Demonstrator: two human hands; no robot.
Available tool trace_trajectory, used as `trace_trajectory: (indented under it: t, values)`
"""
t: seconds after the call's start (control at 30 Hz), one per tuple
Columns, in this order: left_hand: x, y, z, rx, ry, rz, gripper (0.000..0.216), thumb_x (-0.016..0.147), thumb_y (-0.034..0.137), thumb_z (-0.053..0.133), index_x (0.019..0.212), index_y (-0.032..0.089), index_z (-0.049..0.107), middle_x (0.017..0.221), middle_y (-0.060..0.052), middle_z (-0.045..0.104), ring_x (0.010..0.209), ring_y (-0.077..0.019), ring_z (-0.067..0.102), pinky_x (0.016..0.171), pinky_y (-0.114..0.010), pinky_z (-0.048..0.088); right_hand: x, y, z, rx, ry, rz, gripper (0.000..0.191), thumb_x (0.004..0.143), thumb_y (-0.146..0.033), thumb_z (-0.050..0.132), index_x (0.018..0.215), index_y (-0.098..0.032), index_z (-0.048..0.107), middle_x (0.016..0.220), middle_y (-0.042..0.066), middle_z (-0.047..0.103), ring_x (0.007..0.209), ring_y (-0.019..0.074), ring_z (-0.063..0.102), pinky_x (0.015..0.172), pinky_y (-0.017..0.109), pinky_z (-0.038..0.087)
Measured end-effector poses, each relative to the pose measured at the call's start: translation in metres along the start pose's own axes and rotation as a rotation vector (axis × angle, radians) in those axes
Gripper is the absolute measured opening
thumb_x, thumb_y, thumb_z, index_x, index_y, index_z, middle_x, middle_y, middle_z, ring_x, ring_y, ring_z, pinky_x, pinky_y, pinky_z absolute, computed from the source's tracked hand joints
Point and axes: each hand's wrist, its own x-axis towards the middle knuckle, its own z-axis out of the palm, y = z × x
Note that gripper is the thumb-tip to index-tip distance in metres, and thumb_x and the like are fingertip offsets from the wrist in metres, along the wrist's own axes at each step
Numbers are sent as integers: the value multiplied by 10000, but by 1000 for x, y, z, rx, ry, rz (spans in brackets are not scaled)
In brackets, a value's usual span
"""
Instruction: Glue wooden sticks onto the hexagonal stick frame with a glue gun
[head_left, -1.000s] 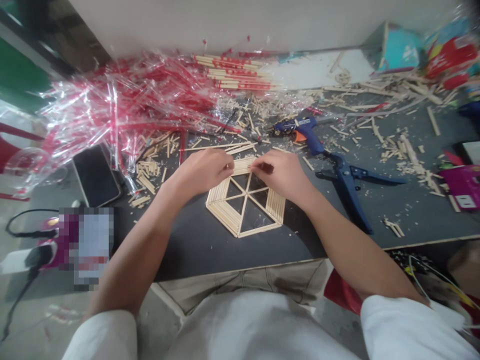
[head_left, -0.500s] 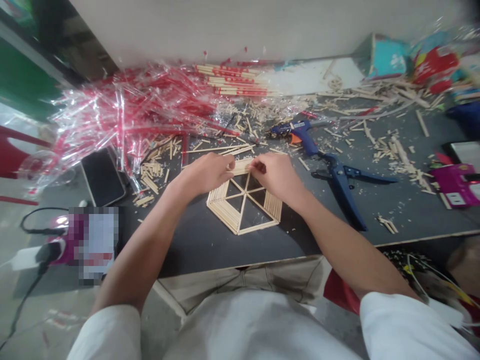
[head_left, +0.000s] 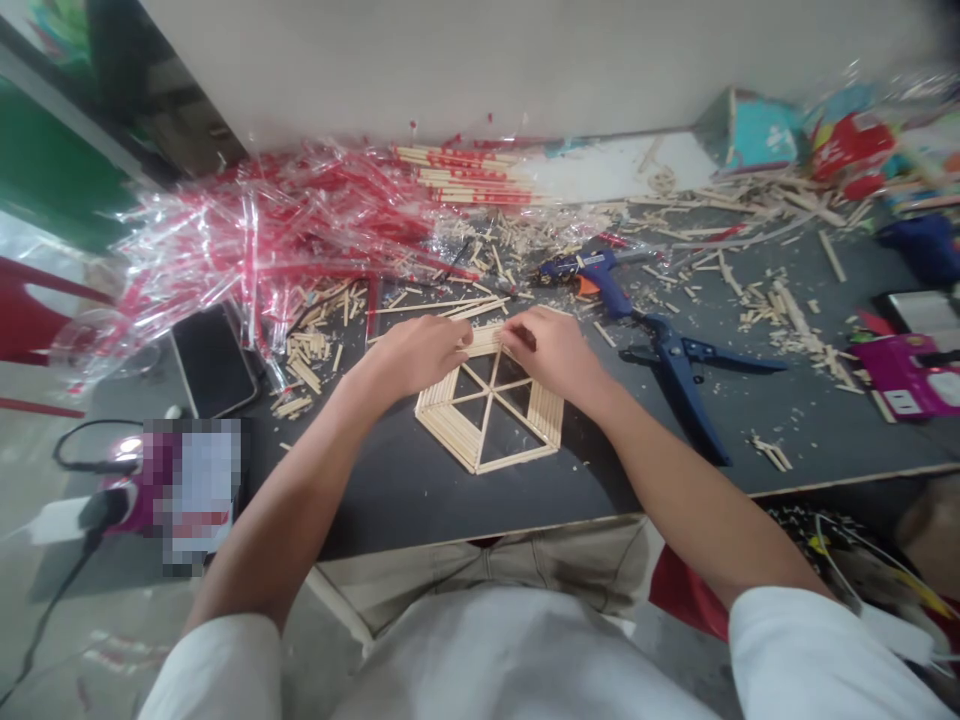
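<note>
A six-sided frame of pale wooden sticks (head_left: pixel 517 461) lies flat on the dark table, with spokes meeting at its middle and sticks stacked inside several of its sides. Across its far side, my left hand (head_left: pixel 409 355) pinches near the left end of a wooden stick (head_left: pixel 484 341). At the other end of that side, my right hand (head_left: pixel 559 352) has thumb and forefinger closed on the stick. My fingers partly cover both far corners. Just beyond my hands lie a few loose sticks (head_left: pixel 480 303).
A blue glue gun (head_left: pixel 613 290) and blue-handled cutters (head_left: pixel 686 385) lie to the right. Red and clear plastic wrappers (head_left: pixel 300 220) are heaped at the back left, near a dark phone (head_left: pixel 214 360). Stick offcuts (head_left: pixel 307 355) litter the table. A purple power strip (head_left: pixel 904 375) sits far right.
The view has shifted slightly. Both hands stay at the far side of the frame, with only small finger movement.
</note>
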Motion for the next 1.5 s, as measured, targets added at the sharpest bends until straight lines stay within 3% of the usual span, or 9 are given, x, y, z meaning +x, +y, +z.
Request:
trace_trajectory:
  t: [0.1, 0.3, 0.5, 0.63, 1.07, 1.23, 1.33, 1.43, 1.5]
  values:
    - [-2, 8, -2, 37, 13, 57, 307, 1073, 263, 463, 1185, 187, 738, 1085, -95, 763, 919, -211, 713, 671, -271, 412, -1, 1, -7, 67, 22, 14, 250, 1013, -315, 499, 941, -205, 712, 885, 81, 739, 733, 199, 606, 751, 348, 474]
    - [2, 17, 12, 140, 77, 132, 297, 1081, 278, 522, 1228, 271, 780, 975, -60, 737, 843, -192, 694, 595, -269, 360, -2, 3, -12, 111, 45, 33, 256, 1023, -339, 425, 864, -226, 591, 735, 35, 650, 654, 180, 560, 695, 328, 437]
    - [5, 14, 26, 134, 205, 179, 295, 1097, 276, 505, 1136, 207, 789, 961, -60, 745, 817, -175, 683, 641, -281, 420, -5, 5, -14, 88, -28, -49, 271, 1032, -400, 569, 967, -217, 759, 893, 71, 730, 727, 194, 608, 717, 343, 463]
    - [6, 12, 28, 127, 214, 196, 308, 1097, 264, 492, 1083, 202, 793, 920, -53, 738, 788, -165, 673, 626, -284, 404, -5, 8, -10, 71, -27, -110, 305, 1037, -457, 618, 1006, -226, 815, 962, 92, 740, 755, 205, 632, 720, 363, 482]
    - [8, 13, 29, 129, 192, 194, 362, 1097, 260, 441, 972, 174, 770, 918, -71, 730, 791, -177, 661, 619, -295, 400, 0, -7, -1, -143, -146, -70, 209, 1058, -242, 491, 965, -181, 668, 1034, 131, 649, 913, 259, 650, 817, 392, 510]
    - [7, 13, 29, 106, 221, 202, 312, 1071, 238, 483, 1013, 195, 786, 919, -63, 732, 776, -166, 659, 617, -287, 403, 9, 4, 4, -101, 70, 38, 85, 982, -175, 526, 919, -224, 553, 1040, 121, 630, 913, 246, 635, 823, 381, 500]
    - [6, 12, 29, 110, 229, 208, 321, 1078, 243, 480, 1021, 201, 794, 908, -65, 729, 763, -167, 659, 596, -295, 389, 9, 12, 3, -68, 194, 74, 134, 1006, -225, 480, 875, -254, 489, 895, 87, 617, 828, 232, 606, 778, 375, 478]
    - [7, 13, 30, 120, 237, 214, 331, 1089, 242, 472, 1022, 197, 793, 908, -65, 732, 760, -171, 663, 593, -308, 386, 5, 17, -2, -58, 190, 79, 307, 1073, -345, 411, 777, -269, 437, 713, 42, 552, 695, 207, 546, 704, 363, 434]
    - [8, 13, 32, 133, 250, 216, 336, 1093, 228, 467, 1006, 185, 789, 903, -64, 733, 763, -173, 667, 607, -314, 396, 2, 17, -6, -35, 170, 74, 326, 1061, -374, 477, 756, -258, 478, 712, 38, 582, 692, 200, 559, 698, 354, 434]
